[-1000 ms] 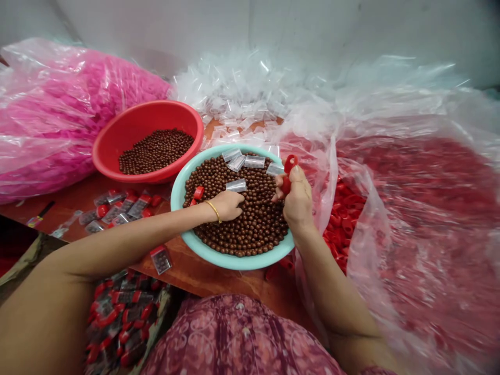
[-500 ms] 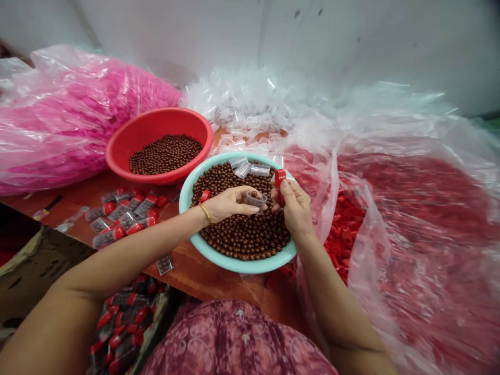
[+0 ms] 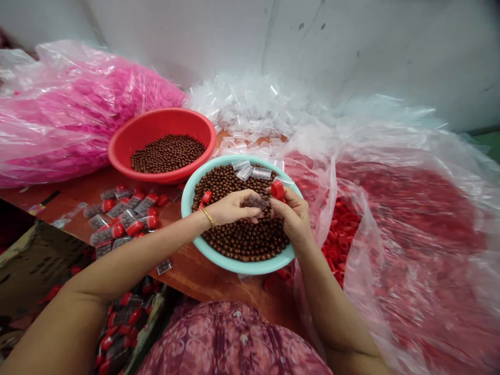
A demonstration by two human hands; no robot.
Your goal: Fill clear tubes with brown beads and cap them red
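Observation:
My left hand (image 3: 236, 207) is closed around a small clear plastic tube (image 3: 258, 202) with brown balls inside. Its open end points toward my right hand (image 3: 291, 211), which pinches a red cap (image 3: 277, 189) between thumb and fingers, close beside the tube but apart from it. Both hands are over a light turquoise basin (image 3: 238, 267) filled with round brown balls (image 3: 242, 245). Several clear empty tubes (image 3: 250, 171) lie on the balls at the far rim. Another red cap (image 3: 206, 198) rests on the balls behind my left wrist.
A red basin (image 3: 162, 117) with smaller brown balls stands back left, beside a bag of pink pieces (image 3: 94, 104). Capped tubes (image 3: 127, 221) lie on the table, more in a box (image 3: 121, 333) below. Loose red caps (image 3: 339, 234) fill a plastic bag at right; clear tubes (image 3: 250, 109) pile behind.
My left hand has tilted the tube toward my right hand, and its fingers now cover more of it. The red cap in my right hand has dropped slightly. The view has shifted a little.

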